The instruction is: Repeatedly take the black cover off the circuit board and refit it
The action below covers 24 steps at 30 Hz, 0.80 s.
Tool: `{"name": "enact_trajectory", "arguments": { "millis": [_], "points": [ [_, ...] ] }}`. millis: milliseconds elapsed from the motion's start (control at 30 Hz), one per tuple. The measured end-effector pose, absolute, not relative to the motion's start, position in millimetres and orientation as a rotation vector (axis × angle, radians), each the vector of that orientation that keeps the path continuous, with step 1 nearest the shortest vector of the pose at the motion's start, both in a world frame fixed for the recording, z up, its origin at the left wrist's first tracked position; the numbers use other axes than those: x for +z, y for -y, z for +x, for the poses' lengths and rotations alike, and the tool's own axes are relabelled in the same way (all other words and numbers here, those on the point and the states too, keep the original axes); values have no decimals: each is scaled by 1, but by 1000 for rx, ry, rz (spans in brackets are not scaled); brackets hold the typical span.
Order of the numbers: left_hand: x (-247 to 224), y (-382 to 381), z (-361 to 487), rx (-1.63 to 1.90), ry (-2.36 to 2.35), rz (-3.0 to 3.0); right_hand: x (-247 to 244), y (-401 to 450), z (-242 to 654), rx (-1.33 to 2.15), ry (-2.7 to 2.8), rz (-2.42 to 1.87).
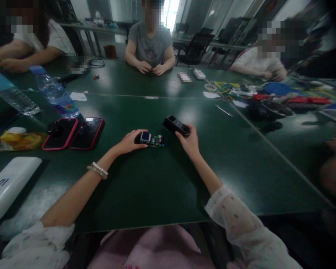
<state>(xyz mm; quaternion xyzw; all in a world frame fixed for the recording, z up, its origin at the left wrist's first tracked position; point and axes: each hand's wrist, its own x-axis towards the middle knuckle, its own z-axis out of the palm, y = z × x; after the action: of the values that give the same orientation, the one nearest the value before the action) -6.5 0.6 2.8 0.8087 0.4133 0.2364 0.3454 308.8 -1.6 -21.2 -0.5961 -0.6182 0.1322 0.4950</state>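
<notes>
My left hand grips the left end of a small green circuit board that carries a little square screen. Fingers and thumb close around the board's edge, just over the dark green table. To the right, my right hand holds a black rectangular device casing by its near right end, thumb on the front side. The casing is tilted, its far end pointing up and left. A short gap separates board and casing. What lies under my right fingers is hidden.
Two phones in pink-red cases, a yellow packet, a white power bank and two water bottles stand or lie at left. A wrench and tangled cables lie at right. Several people sit around the table.
</notes>
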Motion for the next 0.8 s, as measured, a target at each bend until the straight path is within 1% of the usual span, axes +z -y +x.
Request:
{"name": "enact_trajectory", "arguments": {
  "millis": [133,267,400,500,667,800],
  "points": [
    [4,0,-6,610,-1082,2114,-27,1,307,171,1623,-1563],
    [6,1,-6,595,-1097,2108,-22,4,305,-8,1647,-1624],
    [8,1,-5,582,-1104,2109,-18,7,304,-63,1619,-1622],
    [8,2,-5,569,-1111,2105,-19,6,305,15,1652,-1586],
    [7,2,-6,576,-1098,2105,-18,5,304,254,1714,-1446],
    [5,1,-7,594,-1086,2117,-4,15,289,570,1637,-1223]
  ]
}}
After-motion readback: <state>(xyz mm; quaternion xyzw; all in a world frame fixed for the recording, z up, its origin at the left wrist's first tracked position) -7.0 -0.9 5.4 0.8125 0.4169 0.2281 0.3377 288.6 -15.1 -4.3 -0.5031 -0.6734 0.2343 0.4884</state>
